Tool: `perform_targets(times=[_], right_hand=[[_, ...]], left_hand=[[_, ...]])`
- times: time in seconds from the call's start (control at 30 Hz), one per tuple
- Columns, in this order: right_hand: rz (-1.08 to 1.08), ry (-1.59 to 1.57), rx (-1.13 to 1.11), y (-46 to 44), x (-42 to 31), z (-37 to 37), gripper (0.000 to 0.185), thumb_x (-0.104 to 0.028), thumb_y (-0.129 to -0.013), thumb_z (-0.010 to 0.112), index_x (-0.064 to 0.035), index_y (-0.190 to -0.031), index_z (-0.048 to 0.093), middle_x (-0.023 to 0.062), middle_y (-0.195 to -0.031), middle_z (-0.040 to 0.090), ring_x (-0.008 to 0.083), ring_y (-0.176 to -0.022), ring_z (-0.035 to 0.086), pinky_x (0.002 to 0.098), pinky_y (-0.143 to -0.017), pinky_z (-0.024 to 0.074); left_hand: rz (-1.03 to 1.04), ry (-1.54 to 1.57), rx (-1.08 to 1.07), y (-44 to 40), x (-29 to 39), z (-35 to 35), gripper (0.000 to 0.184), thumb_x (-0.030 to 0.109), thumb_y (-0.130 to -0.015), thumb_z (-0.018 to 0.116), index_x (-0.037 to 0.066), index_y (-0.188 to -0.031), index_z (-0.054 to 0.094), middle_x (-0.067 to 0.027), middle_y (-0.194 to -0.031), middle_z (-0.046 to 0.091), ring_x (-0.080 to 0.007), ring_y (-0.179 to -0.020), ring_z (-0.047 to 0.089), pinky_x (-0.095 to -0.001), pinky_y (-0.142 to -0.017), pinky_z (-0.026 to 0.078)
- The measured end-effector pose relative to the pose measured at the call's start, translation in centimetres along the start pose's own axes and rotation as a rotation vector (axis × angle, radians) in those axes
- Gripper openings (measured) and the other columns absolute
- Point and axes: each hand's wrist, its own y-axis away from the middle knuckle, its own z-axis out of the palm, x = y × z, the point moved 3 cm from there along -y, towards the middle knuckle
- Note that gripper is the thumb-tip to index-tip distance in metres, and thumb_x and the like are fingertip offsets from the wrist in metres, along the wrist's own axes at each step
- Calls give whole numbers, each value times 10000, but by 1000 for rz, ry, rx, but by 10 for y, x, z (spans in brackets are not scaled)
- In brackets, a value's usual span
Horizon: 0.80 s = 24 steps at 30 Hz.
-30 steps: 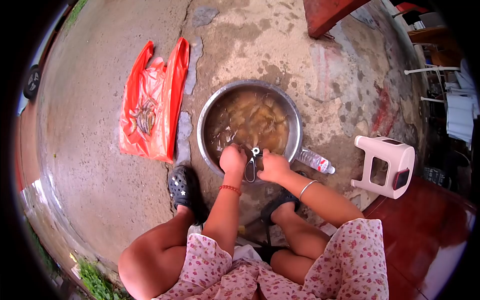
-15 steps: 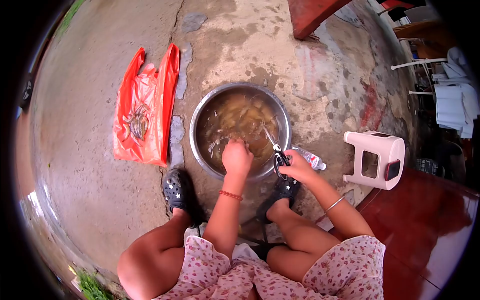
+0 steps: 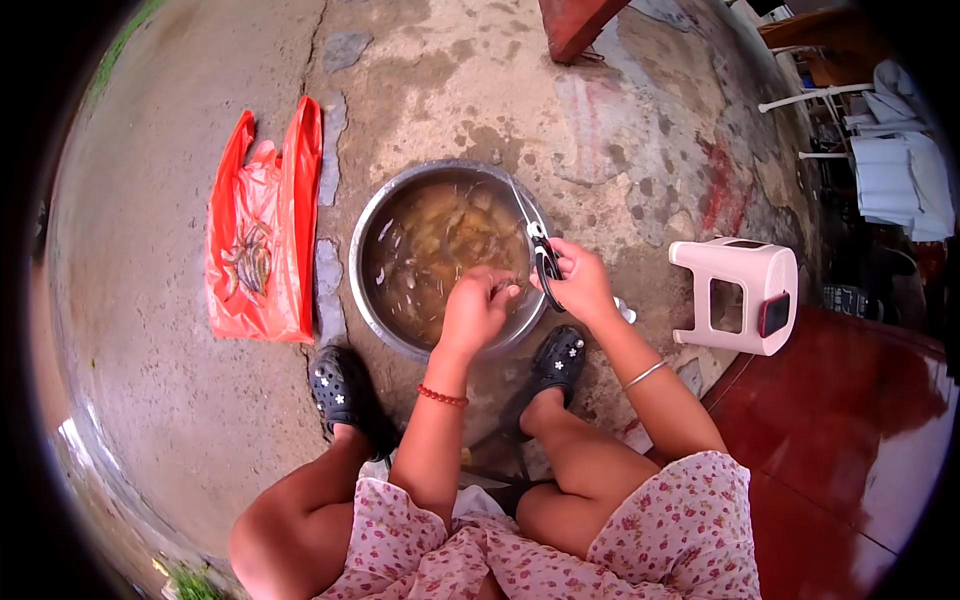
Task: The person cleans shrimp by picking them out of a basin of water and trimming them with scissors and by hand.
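A metal basin (image 3: 362, 262) of murky water stands on the ground between my feet, with many shrimp (image 3: 455, 225) lying in it. Over the basin's near side, my left hand (image 3: 478, 308) is closed, its thumb and fingers pinching a small shrimp (image 3: 506, 284) that is mostly hidden. At the basin's right rim, my right hand (image 3: 578, 282) grips a pair of black-handled scissors (image 3: 543, 252), whose slightly parted blades point up and away from me. Several shrimp (image 3: 250, 262) lie on a red plastic bag (image 3: 265, 320) to the left.
A pale pink stool (image 3: 735, 298) lies on its side to the right, with a small dark device on it. Behind my right hand a plastic bottle (image 3: 626, 311) is mostly covered. A red post foot (image 3: 575, 30) stands at the far side. My black clogs (image 3: 335, 388) flank the basin.
My left hand has risen out of the water with the shrimp and turned toward the right. The scissors have swung more upright and lifted slightly. The whole view has shifted a little.
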Motion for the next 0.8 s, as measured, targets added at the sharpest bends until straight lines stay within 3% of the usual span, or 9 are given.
perform_targets(times=[0.07,0.2,0.27,0.4,0.47,0.67,0.8], right_hand=[[-1,65,-23,2,2,1,612,-35,-695,731,73,-1215,428,84,-855,647,90,-740,585,222,-618,462],[124,-103,30,8,4,6,611,-33,-689,733,88,-1208,434,98,-839,652,98,-713,600,221,-598,468],[165,-143,56,9,5,10,613,-33,-689,732,91,-1210,433,101,-837,652,102,-702,604,222,-590,470],[162,-117,85,12,2,19,606,-27,-688,726,90,-1205,433,97,-802,652,105,-688,608,224,-578,468],[157,-97,91,13,3,23,598,-24,-688,724,86,-1201,436,94,-788,652,102,-684,607,223,-574,465],[114,25,121,17,8,31,447,-17,-732,671,72,-1127,483,84,-753,646,92,-672,598,224,-575,455],[-77,48,103,27,2,32,350,-19,-735,646,22,-1061,524,82,-725,640,110,-666,611,244,-583,460]], left_hand=[[-62,167,-10,-1,-5,3,148,100,-779,643,21,-904,654,-88,-758,577,-178,-665,532,-281,-625,431],[-214,428,10,2,-28,19,136,126,-825,623,25,-909,654,-20,-756,563,-87,-660,498,-237,-601,405],[-384,854,69,6,-38,32,154,148,-864,588,24,-938,641,10,-754,549,-44,-638,456,-206,-578,375],[-407,963,150,11,-43,46,168,158,-893,547,23,-974,607,9,-741,552,-58,-602,449,-195,-569,368],[-441,1231,164,12,-46,53,157,157,-906,522,25,-969,579,-10,-734,570,-65,-561,442,-190,-533,369],[-454,1146,226,13,-40,51,160,159,-922,489,20,-945,566,-50,-746,600,-75,-553,485,-194,-499,407],[-460,1107,239,8,-48,39,171,157,-928,475,15,-933,570,-42,-727,595,-84,-565,500,-204,-527,432]])
